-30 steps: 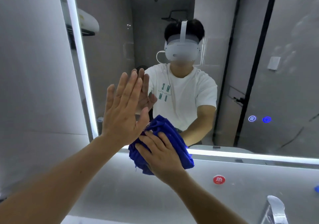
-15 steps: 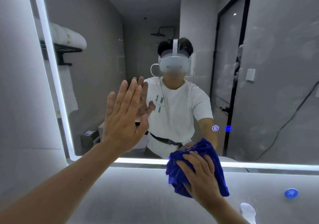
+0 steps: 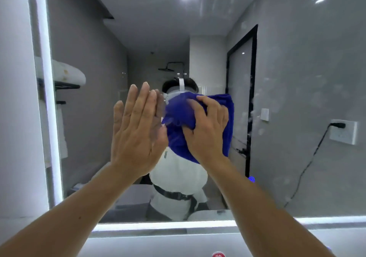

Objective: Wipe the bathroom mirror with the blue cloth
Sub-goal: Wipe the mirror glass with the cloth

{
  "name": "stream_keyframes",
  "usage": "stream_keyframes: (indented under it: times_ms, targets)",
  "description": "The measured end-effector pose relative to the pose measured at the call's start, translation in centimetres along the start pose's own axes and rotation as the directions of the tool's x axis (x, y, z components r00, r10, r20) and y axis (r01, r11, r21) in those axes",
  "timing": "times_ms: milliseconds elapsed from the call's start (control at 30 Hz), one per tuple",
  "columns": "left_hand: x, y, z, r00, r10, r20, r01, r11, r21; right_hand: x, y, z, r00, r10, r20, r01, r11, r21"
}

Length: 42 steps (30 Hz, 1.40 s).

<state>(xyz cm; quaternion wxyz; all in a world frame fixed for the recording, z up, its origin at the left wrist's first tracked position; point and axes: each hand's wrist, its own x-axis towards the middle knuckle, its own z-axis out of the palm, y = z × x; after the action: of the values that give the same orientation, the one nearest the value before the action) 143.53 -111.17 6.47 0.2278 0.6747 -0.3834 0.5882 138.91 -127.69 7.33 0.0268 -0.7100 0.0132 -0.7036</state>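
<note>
The right hand [image 3: 206, 126], fingers bunching the blue cloth [image 3: 227, 118], has climbed from the mirror [image 3: 297, 78]'s lower edge to mid-frame; left hand [image 3: 136, 130] stays flat, fingers together.

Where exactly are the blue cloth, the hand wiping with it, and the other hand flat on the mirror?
blue cloth [image 3: 227, 118]: head view, its bare right part.
right hand [image 3: 206, 126]: head view, back of the hand.
left hand [image 3: 136, 130]: head view, back of the hand.

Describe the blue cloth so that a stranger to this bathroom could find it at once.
Look at the big lit-edged mirror on the wall. Near its middle, the right hand grips a bunched blue cloth against the glass, beside the flat left hand. It is the only deep blue fabric there.
</note>
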Motion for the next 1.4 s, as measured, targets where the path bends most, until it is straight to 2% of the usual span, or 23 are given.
stream_keyframes:
  times_ms: [167, 300, 433, 533, 600, 667, 700, 733, 767, 833, 900, 1000, 1067, 1167, 1267, 1333, 1400]
  targets:
    - [2.4, 0.3, 0.0, 1.0, 0.0, 0.007, 0.0, 1.0, 0.025, 9.0, 3.4, -2.4, 0.987, 0.141, -0.075, -0.141, 0.99, 0.003]
    - [4.8, 0.8, -0.1, 1.0, -0.016, -0.007, 0.016, 1.0, 0.019, 10.6, 3.9, -2.6, 0.986, 0.128, -0.109, -0.132, 0.991, -0.037]
    - [5.7, 0.4, -0.5, 0.999, -0.03, -0.028, 0.032, 0.998, 0.055, 4.8, 2.8, -1.5, 0.996, -0.086, 0.015, 0.087, 0.99, -0.107]
    - [5.2, 0.1, -0.9, 0.996, -0.089, -0.022, 0.089, 0.996, 0.023, -1.5, 2.7, -0.9, 0.956, -0.259, 0.136, 0.273, 0.958, -0.089]
    - [4.6, 0.0, -1.1, 0.997, -0.08, -0.004, 0.08, 0.996, 0.035, -4.4, 3.5, -1.4, 0.879, -0.408, 0.245, 0.436, 0.897, -0.07]
    - [4.3, -0.2, -1.5, 0.998, -0.062, 0.011, 0.061, 0.997, 0.053, -4.7, 5.0, -2.7, 0.75, -0.539, 0.383, 0.594, 0.804, -0.034]
    - [4.3, -0.3, -1.7, 0.998, -0.056, 0.013, 0.056, 0.997, 0.055, -3.6, 5.9, -3.4, 0.709, -0.569, 0.416, 0.632, 0.775, -0.018]
    - [4.5, -0.4, -2.0, 0.999, -0.05, 0.011, 0.05, 0.997, 0.054, -2.1, 6.7, -4.0, 0.711, -0.57, 0.411, 0.631, 0.775, -0.017]
    - [4.6, -0.4, -2.3, 0.999, -0.043, 0.007, 0.043, 0.998, 0.052, 0.0, 7.3, -4.4, 0.76, -0.532, 0.374, 0.583, 0.812, -0.03]
    - [5.0, -0.3, -2.9, 1.0, -0.03, -0.007, 0.031, 0.998, 0.045, 4.7, 7.7, -5.1, 0.902, -0.347, 0.258, 0.373, 0.926, -0.062]
    - [5.3, -0.4, -3.2, 1.0, -0.022, -0.021, 0.023, 0.999, 0.036, 9.0, 6.8, -4.9, 0.982, -0.135, 0.13, 0.145, 0.987, -0.072]
    - [5.6, -0.7, -3.6, 0.999, -0.029, -0.029, 0.03, 0.999, 0.037, 12.6, 3.6, -2.7, 0.996, 0.091, -0.013, -0.092, 0.994, -0.066]
    - [5.8, -1.1, -3.6, 0.999, -0.038, -0.026, 0.039, 0.999, 0.035, 12.3, 1.2, -1.2, 0.992, 0.117, -0.039, -0.12, 0.99, -0.077]
    - [6.4, -1.4, -3.2, 0.998, -0.051, -0.032, 0.051, 0.999, 0.013, 7.9, -0.8, 0.1, 0.997, -0.066, 0.049, 0.071, 0.992, -0.108]
    - [6.9, -0.6, -2.5, 0.999, -0.041, -0.026, 0.041, 0.999, 0.005, 1.9, -0.7, 0.1, 0.957, -0.226, 0.184, 0.247, 0.964, -0.098]
    - [7.3, 0.2, -2.1, 0.999, -0.014, -0.043, 0.014, 1.0, 0.002, -0.7, 0.4, -0.7, 0.898, -0.326, 0.296, 0.364, 0.928, -0.081]
    - [7.8, 0.7, -1.8, 0.998, 0.022, -0.061, -0.022, 1.0, 0.014, -0.9, 2.5, -1.9, 0.803, -0.447, 0.394, 0.516, 0.852, -0.087]
